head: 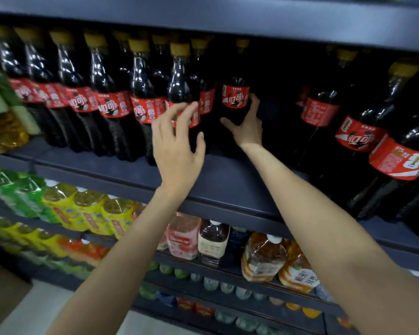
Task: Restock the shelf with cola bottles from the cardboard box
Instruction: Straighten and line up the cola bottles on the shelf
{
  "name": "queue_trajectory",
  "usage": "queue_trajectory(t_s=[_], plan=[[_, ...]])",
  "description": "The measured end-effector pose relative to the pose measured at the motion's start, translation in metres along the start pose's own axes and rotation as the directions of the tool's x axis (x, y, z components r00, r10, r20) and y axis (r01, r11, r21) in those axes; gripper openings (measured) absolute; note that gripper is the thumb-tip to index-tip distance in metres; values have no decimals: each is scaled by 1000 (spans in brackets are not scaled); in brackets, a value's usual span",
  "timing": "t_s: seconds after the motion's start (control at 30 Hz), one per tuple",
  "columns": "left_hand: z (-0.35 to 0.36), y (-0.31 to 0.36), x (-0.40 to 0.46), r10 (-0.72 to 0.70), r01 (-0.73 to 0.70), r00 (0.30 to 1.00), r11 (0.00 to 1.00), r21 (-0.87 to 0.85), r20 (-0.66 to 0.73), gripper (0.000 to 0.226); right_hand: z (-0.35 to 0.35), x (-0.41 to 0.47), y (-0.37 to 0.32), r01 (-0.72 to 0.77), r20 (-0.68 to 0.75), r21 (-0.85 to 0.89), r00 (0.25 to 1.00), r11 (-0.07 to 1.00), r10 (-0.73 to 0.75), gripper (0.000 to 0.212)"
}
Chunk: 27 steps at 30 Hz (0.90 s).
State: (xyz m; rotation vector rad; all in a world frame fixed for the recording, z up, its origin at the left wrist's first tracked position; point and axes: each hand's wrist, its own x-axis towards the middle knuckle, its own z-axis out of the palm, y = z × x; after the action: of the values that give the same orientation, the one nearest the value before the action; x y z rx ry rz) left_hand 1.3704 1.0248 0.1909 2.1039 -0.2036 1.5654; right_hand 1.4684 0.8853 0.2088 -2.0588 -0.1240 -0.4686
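Both bare forearms reach up and forward. The left hand [177,146] is raised with its back to the camera, its fingers [186,112] spread and lightly curved, thumb out to the right, holding nothing. The right hand [248,124] is stretched farther in, thumb pointing left and fingers wrapped up the right side of a bottle [235,97], cupping it.
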Motion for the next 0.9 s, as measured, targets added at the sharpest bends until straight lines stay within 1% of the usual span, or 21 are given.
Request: queue_trajectory(t_s=[0.03, 0.1, 0.17, 0.27, 0.37, 0.4, 0.43, 0.5, 0.57, 0.63, 0.7, 0.73, 0.77, 0.8, 0.83, 0.87, 0.9], plan=[[-1, -6, 4, -37, 38, 999, 999, 18, -11, 50, 5, 2, -2, -4, 3, 9, 1000, 1000, 4, 87], [-2, -15, 10, -102, 101, 995, 994, 33, 19, 61, 12, 5, -6, -14, 0, 13, 1000, 1000, 14, 87], [-3, -20, 11, -117, 115, 991, 993, 31, 66, 67, 19, 6, -7, -29, -16, 4, 999, 1000, 29, 87], [-4, -19, 12, -118, 120, 989, 993, -19, 94, 66, 23, 7, -7, -44, -36, -8, 998, 999, 44, 89], [-8, -17, 9, -104, 108, 993, 992, -70, 63, 59, 18, 5, -10, -83, -6, 6, 996, 996, 83, 93], [-10, -16, 9, -70, 72, 997, 993, -90, 33, 54, 15, 3, -11, -93, -8, 7, 996, 996, 93, 91], [-11, -15, 9, -14, 14, 1000, 992, -124, 1, 48, 12, -1, -11, -92, -27, 5, 995, 996, 92, 84], [-10, -12, 7, 132, -134, 991, 962, -237, -27, 36, 1, -15, -12, -56, -107, -10, 993, 998, 54, 59], [-4, -2, 6, 255, -239, 967, 890, -388, -10, 27, -14, -37, -12, -16, -220, -6, 975, 1000, 15, 37], [4, 11, 5, 318, -245, 947, 811, -531, 49, 21, -30, -64, -13, -13, -349, -41, 937, 999, -2, 25], [12, 25, 6, 327, -169, 935, 754, -635, 139, 18, -49, -92, -13, -28, -481, -125, 876, 992, -35, 21], [16, 32, 8, 306, -82, 925, 737, -671, 223, 17, -58, -104, -13, -36, -553, -166, 831, 986, -62, 21], [22, 40, 10, 280, 33, 899, 724, -689, 337, 17, -67, -114, -12, -45, -628, -201, 772, 979, -94, 22], [31, 48, 12, 253, 161, 849, 712, -683, 464, 19, -76, -123, -10, -58, -694, -236, 709, 970, -126, 23], [41, 55, 13, 229, 280, 780, 704, -652, 582, 23, -84, -131, -7, -87, -742, -282, 650, 955, -160, 25], [51, 63, 13, 206, 375, 710, 700, -608, 674, 29, -93, -139, -3, -134, -774, -328, 606, 935, -184, 29], [61, 70, 13, 179, 443, 655, 696, -565, 734, 35, -101, -144, 2, -194, -801, -350, 569, 917, -185, 35]])
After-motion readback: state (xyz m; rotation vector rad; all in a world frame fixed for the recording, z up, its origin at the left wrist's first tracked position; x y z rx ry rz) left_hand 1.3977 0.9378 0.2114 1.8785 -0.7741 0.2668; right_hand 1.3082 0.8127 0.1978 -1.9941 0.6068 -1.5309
